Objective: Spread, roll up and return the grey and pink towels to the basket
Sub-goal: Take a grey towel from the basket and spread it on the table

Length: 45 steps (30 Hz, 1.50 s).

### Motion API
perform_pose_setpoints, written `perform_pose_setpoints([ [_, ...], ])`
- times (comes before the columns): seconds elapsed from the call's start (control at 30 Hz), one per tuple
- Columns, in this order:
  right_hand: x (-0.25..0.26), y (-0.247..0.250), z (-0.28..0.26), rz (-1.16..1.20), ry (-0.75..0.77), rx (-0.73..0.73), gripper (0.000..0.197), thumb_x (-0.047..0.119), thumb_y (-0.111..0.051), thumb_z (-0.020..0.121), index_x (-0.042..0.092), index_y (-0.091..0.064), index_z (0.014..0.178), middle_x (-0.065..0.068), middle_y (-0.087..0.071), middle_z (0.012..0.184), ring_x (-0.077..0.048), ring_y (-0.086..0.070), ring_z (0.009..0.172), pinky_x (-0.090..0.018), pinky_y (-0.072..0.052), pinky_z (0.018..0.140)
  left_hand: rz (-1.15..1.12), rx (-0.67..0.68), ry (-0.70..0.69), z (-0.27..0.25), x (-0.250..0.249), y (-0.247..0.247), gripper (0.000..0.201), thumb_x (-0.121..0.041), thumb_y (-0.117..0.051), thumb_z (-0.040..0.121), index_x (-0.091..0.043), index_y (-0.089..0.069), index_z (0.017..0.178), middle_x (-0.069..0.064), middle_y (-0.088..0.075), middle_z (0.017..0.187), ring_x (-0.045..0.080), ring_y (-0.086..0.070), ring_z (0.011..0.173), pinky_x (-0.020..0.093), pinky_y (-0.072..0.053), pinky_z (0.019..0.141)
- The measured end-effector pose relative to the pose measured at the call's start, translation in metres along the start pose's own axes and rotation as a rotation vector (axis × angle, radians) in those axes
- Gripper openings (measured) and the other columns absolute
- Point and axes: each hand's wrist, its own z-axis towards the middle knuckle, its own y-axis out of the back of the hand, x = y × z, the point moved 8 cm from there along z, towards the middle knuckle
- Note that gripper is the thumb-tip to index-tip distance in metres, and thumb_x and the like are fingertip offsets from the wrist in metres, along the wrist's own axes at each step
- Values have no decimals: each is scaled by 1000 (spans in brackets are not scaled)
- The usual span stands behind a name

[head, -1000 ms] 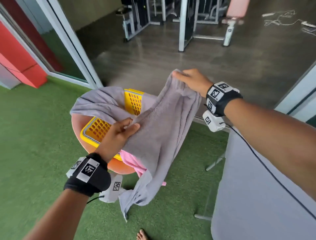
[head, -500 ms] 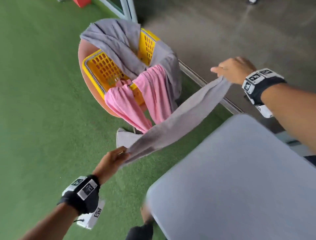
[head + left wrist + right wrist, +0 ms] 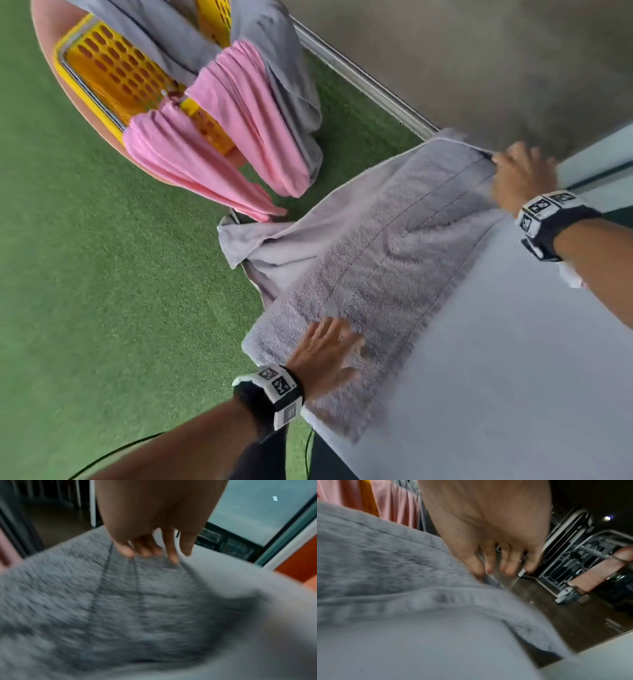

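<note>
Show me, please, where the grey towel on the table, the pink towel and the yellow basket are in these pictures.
grey towel (image 3: 376, 260): head view, middle of the spread part on the table.
pink towel (image 3: 253, 113): head view, fold hanging over the basket's rim.
yellow basket (image 3: 113, 72): head view, perforated inner wall.

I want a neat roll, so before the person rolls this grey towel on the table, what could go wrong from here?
1. One end of the grey terry towel hangs bunched off the edge of the pale grey table; rolling now would likely come out lopsided.
2. The left hand and right hand hold only its two ends, so the overhang's weight could drag it off.
3. The pink towels hang out of the yellow plastic basket and may slide onto the grass.
</note>
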Motion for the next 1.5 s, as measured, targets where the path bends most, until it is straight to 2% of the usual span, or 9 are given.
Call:
perform_pose_setpoints([
  [0.1, 60, -37, -29, 256, 166, 207, 71, 63, -54, 87, 35, -29, 148, -7, -13, 160, -40, -15, 145, -58, -12, 116, 200, 20, -106, 14, 15, -15, 105, -63, -67, 72, -47, 2, 149, 9, 18, 160, 31, 15, 146, 58, 11, 113],
  [0.27, 69, -59, -45, 195, 152, 333, 91, 93, -31, 71, 57, 9, 145, 9, 24, 160, -33, 20, 147, -71, 5, 109, 345, 30, -130, 19, 16, -31, 132, -81, -64, 53, -38, 14, 150, 12, 31, 155, 37, 29, 141, 67, 17, 107],
  [0.43, 66, -68, -54, 219, 122, 322, 65, 72, -24, 92, 54, 7, 147, 10, 22, 161, -34, 18, 148, -74, 4, 107, 407, 8, -165, 19, 14, -37, 111, -84, -44, 67, -35, 8, 152, 15, 20, 158, 46, 18, 141, 72, 4, 107],
  [0.7, 57, -69, -85, 327, 216, 99, 60, 33, -24, 99, 3, -27, 151, -19, -20, 159, -45, -20, 142, -61, -25, 112, 449, -64, -171, 17, 14, -40, 87, -69, -43, 87, -38, 5, 152, 11, 15, 160, 43, 15, 144, 71, -6, 110],
  [0.83, 40, -64, -94, 435, 143, 6, 52, 24, -55, 97, 11, -43, 145, -14, -30, 156, -37, -29, 142, -53, -25, 115, 463, -84, -174, 16, 13, -38, 86, -71, -38, 85, -37, 4, 152, 12, 13, 160, 43, 13, 144, 70, -3, 110],
  [0.93, 29, -45, -101, 503, 82, -152, 23, 11, -66, 87, 2, -64, 108, -20, -53, 123, -41, -53, 111, -44, -42, 96, 460, -96, -192, 17, 14, -38, 81, -69, -35, 87, -39, 2, 152, 12, 13, 160, 44, 14, 143, 70, -4, 110],
  [1.07, 31, -34, -102, 470, 54, -178, 7, 0, -67, 85, -2, -60, 83, -21, -56, 100, -39, -54, 92, -39, -40, 82, 447, -107, -220, 18, 14, -40, 67, -61, -33, 93, -49, 1, 149, 8, 17, 160, 44, 19, 142, 71, 4, 108],
  [1.27, 10, -39, -133, 354, 24, -112, 5, -2, -60, 88, -2, -55, 87, -22, -55, 107, -41, -56, 92, -44, -46, 79, 400, -27, -275, 13, -10, -57, 55, -52, -29, 96, -55, -7, 147, -7, 22, 159, 39, 29, 140, 69, 7, 110],
  [1.5, -112, -69, -236, 312, -255, 27, 6, 1, -56, 91, -1, -58, 97, -20, -53, 120, -46, -58, 99, -52, -48, 87, 341, 112, -411, 0, -139, -152, 48, -49, -28, 98, -51, -23, 146, -4, 9, 162, 45, 25, 140, 73, 5, 107],
])
